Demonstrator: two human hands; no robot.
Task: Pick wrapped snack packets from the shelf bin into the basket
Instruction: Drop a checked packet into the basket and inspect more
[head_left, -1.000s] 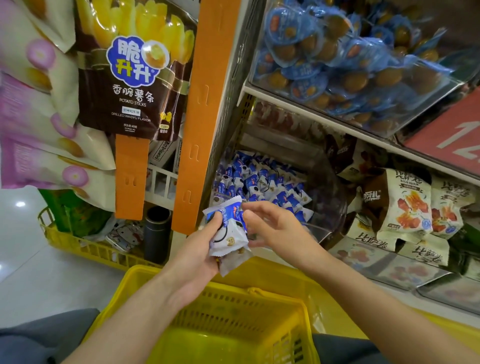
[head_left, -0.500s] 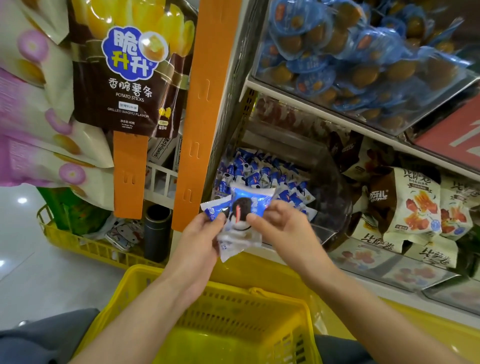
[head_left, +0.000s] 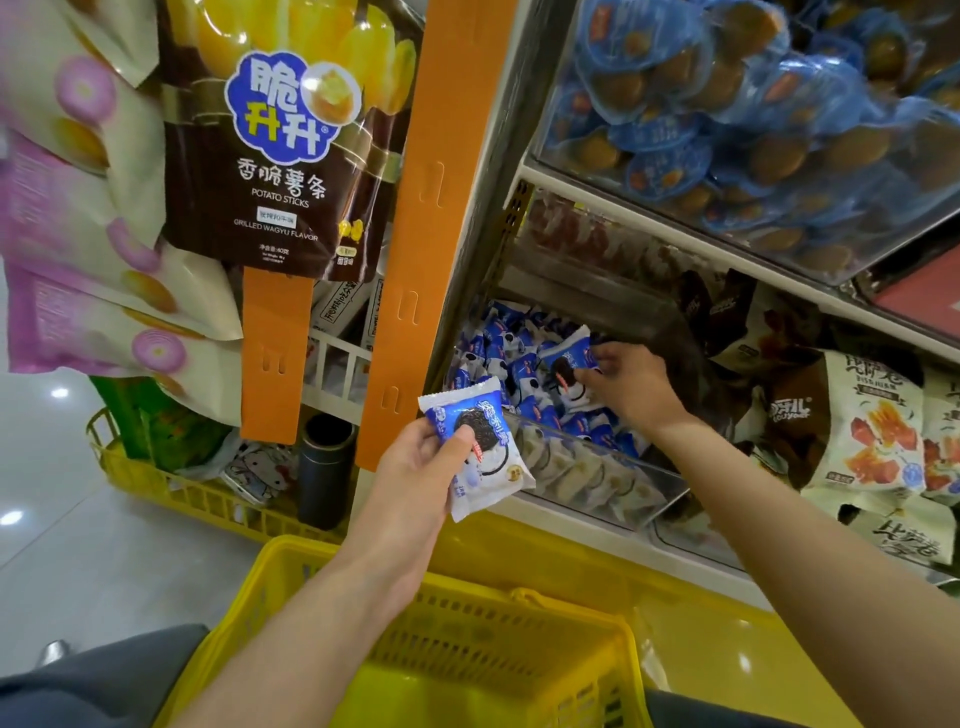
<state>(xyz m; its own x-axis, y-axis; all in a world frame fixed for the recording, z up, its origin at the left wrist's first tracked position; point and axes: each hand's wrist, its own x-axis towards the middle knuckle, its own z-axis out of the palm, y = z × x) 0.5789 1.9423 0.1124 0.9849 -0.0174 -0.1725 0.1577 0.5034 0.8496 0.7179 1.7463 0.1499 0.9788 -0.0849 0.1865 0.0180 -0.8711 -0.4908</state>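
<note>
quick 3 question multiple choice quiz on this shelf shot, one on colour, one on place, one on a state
1. What colour is the basket?
A) red B) yellow C) grey
2. Where is the right hand?
A) in the shelf bin B) in the basket C) on the floor
3. The left hand is:
A) empty B) gripping the basket rim C) holding cookie packets

Answers:
1 B, its mesh walls are yellow.
2 A, it pinches a loose packet there.
3 C, thumb and fingers grip the packets above the basket.
</note>
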